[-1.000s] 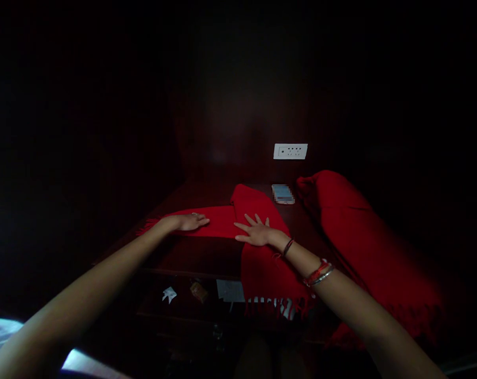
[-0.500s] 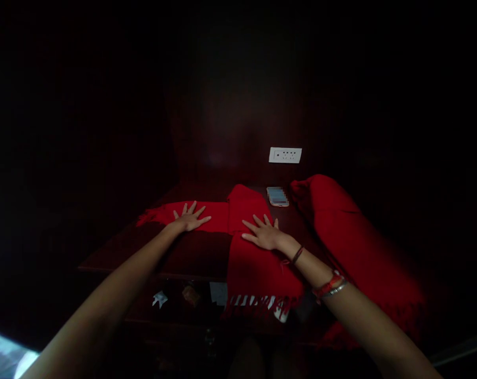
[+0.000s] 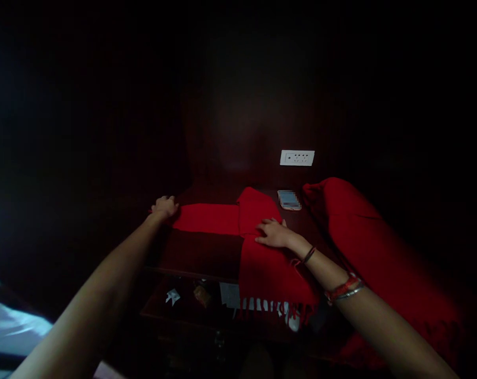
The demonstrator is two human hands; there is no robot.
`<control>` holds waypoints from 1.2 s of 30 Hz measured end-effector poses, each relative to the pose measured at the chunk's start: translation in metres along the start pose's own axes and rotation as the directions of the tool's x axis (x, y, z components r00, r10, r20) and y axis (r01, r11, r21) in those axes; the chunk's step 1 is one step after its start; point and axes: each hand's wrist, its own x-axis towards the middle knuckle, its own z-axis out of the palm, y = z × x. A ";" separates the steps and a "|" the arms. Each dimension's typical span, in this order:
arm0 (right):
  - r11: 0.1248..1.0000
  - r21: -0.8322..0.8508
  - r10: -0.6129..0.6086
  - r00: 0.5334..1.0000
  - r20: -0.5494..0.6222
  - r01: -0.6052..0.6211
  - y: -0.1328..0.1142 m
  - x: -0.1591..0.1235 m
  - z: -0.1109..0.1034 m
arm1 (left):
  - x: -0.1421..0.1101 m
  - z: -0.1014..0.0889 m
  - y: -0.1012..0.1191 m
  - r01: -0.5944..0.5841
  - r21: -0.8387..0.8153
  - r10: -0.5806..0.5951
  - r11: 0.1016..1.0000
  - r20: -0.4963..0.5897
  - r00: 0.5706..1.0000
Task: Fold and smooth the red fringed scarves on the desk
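A red fringed scarf lies folded on a dark wooden surface, one narrow arm reaching left and a wider end hanging over the front edge with its tassels down. My left hand is at the far left end of that arm, its fingers curled over the fringe and covering most of it. On the folded middle of the scarf rests my right hand, fingers apart and slightly bent, palm down. Bracelets circle the right wrist and forearm.
Another red fringed cloth is heaped to the right. A phone lies between the two, below a white wall socket. Under the front edge an open drawer holds a brown item and pale scraps.
My left hand has slid left from the flat scarf arm to its fringed end, and its spread fingers have curled. My right hand stays on the scarf, fingers more bent. The view has shifted slightly.
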 end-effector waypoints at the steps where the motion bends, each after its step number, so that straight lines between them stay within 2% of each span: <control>1: 0.999 -0.016 -0.032 0.997 -0.065 0.031 -0.007 0.009 -0.006 | 0.004 -0.002 0.002 -0.044 0.011 0.044 0.999 -0.003 0.999; 3: 0.992 -0.032 -0.124 0.977 -0.175 0.120 -0.026 0.031 -0.014 | 0.012 -0.002 0.009 -0.154 0.003 0.154 0.988 0.058 0.986; 6: 0.950 -0.048 -0.311 0.930 -0.196 0.308 -0.053 0.065 -0.006 | 0.020 -0.002 0.016 -0.235 -0.160 0.265 0.959 0.203 0.943; 9: 0.906 -0.066 -0.423 0.892 -0.161 0.418 -0.068 0.087 0.017 | 0.020 -0.009 0.018 -0.220 -0.431 0.382 0.875 0.336 0.861; 12: 0.904 -0.080 -0.427 0.886 -0.182 0.419 -0.069 0.092 0.038 | 0.015 -0.027 0.016 -0.121 -0.645 0.493 0.755 0.436 0.753; 14: 0.906 -0.086 -0.423 0.880 -0.217 0.415 -0.068 0.091 0.045 | 0.011 -0.038 0.015 -0.026 -0.665 0.505 0.747 0.541 0.673; 16: 0.908 -0.083 -0.417 0.878 -0.233 0.410 -0.066 0.091 0.047 | 0.010 -0.046 0.015 0.020 -0.597 0.468 0.802 0.648 0.601; 18: 0.911 -0.075 -0.411 0.878 -0.246 0.405 -0.066 0.090 0.046 | 0.013 -0.051 0.015 -0.011 -0.537 0.446 0.843 0.688 0.573; 19: 0.912 -0.071 -0.408 0.878 -0.252 0.404 -0.066 0.090 0.046 | 0.016 -0.053 0.014 -0.040 -0.530 0.452 0.847 0.678 0.579; 20: 0.912 -0.067 -0.407 0.877 -0.256 0.404 -0.067 0.090 0.045 | 0.020 -0.055 0.014 -0.073 -0.532 0.462 0.844 0.648 0.605; 21: 0.913 -0.063 -0.406 0.876 -0.259 0.404 -0.067 0.090 0.045 | 0.025 -0.058 0.014 -0.113 -0.526 0.461 0.843 0.597 0.657; 24: 0.914 -0.051 -0.400 0.877 -0.264 0.402 -0.068 0.088 0.044 | 0.036 -0.063 0.015 -0.231 -0.313 0.336 0.921 0.340 0.878; 26: 0.916 -0.044 -0.396 0.879 -0.265 0.399 -0.068 0.087 0.044 | 0.037 -0.060 0.018 -0.217 -0.124 0.237 0.968 0.178 0.955; 28: 0.919 -0.038 -0.388 0.883 -0.263 0.393 -0.068 0.087 0.044 | 0.031 -0.049 0.022 -0.217 -0.002 0.217 0.976 0.008 0.976; 29: 0.921 -0.037 -0.383 0.885 -0.265 0.388 -0.068 0.087 0.045 | 0.025 -0.040 0.023 -0.249 0.037 0.252 0.968 -0.081 0.964; 31: 0.928 -0.034 -0.367 0.890 -0.271 0.372 -0.068 0.087 0.045 | 0.009 -0.021 0.021 -0.350 0.109 0.366 0.930 -0.220 0.904; 32: 0.932 -0.032 -0.357 0.894 -0.272 0.362 -0.068 0.087 0.045 | 0.000 -0.012 0.018 -0.397 0.118 0.414 0.910 -0.236 0.879; 33: 0.935 -0.031 -0.348 0.899 -0.268 0.353 -0.068 0.087 0.045 | -0.009 -0.004 0.014 -0.425 0.102 0.437 0.900 -0.218 0.873; 36: 0.937 -0.033 -0.344 0.907 -0.241 0.347 -0.068 0.088 0.044 | -0.033 0.004 -0.006 -0.422 0.047 0.424 0.905 -0.112 0.898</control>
